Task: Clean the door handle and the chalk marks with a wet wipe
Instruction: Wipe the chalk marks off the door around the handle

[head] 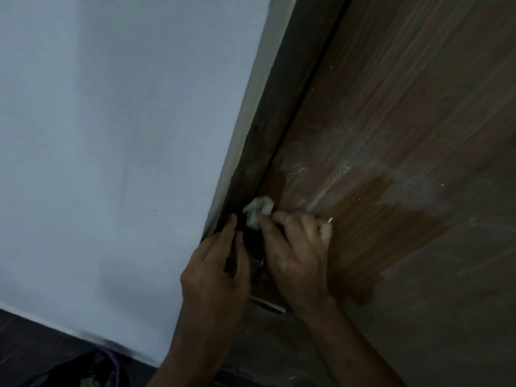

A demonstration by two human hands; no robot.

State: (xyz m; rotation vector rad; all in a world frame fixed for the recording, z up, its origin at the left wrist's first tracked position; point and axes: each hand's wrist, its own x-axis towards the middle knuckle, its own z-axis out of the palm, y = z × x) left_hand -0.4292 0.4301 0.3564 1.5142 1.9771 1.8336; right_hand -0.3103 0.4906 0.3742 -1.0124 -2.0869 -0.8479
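The right hand (296, 252) pinches a crumpled white wet wipe (258, 209) between its fingertips and holds it against the left edge of the wooden door (405, 107), where the door meets the dark door frame (262, 129). The wipe protrudes above the fingers, which are curled around it. The left hand (215, 275) is positioned just beside the right, with its fingers extended upward along the frame edge; whether it grips anything cannot be determined, as the area between the two hands is dark. A small metallic part of the door handle (258, 262) is visible in the gap between the hands, mostly concealed by them. Pale chalk marks (335, 169) form a dusty smear across the door panel above and to the right of the hands. A darker, cleaner patch of wood (377, 219) lies directly right of the right hand, bordered by the chalk haze. The grey-white wall (111, 135) occupies the left side of the view, meeting a dark floor (28, 344) at lower left.
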